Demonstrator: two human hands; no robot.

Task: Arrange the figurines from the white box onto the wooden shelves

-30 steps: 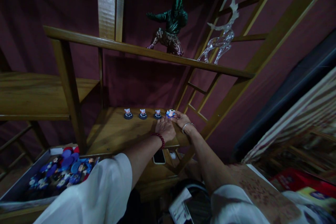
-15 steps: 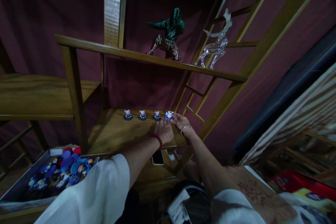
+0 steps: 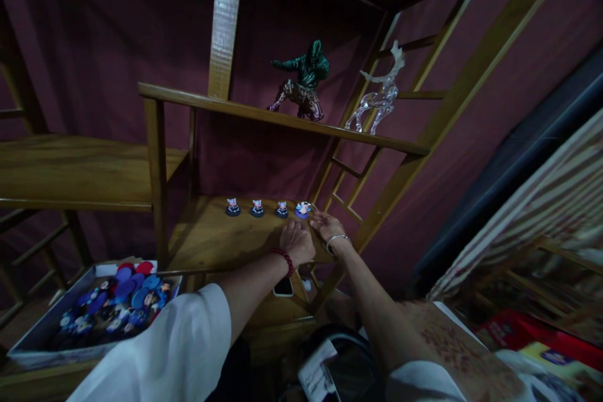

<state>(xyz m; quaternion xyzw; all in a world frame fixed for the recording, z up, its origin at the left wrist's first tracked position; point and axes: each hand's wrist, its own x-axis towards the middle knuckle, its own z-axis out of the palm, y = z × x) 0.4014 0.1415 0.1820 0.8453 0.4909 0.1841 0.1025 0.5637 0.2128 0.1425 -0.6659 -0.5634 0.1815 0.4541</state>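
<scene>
Four would be too many to count exactly, so several small figurines stand in a row on the wooden shelf. Three have dark bases, among them the third figurine; the rightmost figurine has a blue-purple base. Just in front of that one, my left hand, with a red bead bracelet, is drawn in with its fingers curled under; I see nothing in it. On the right side of the same figurine is my right hand, wearing a silver bangle. Its fingers are stretched out, the tips close by; contact cannot be made out.
At lower left, a box holds many jumbled figurines with blue, purple and red bases. On the upper shelf stand a green crouching statue and a clear deer. A phone lies below my left arm.
My left hand has drawn back from the rightmost figurine and its fingers have curled. My right fingers have eased slightly away from it. The view has shifted a little.
</scene>
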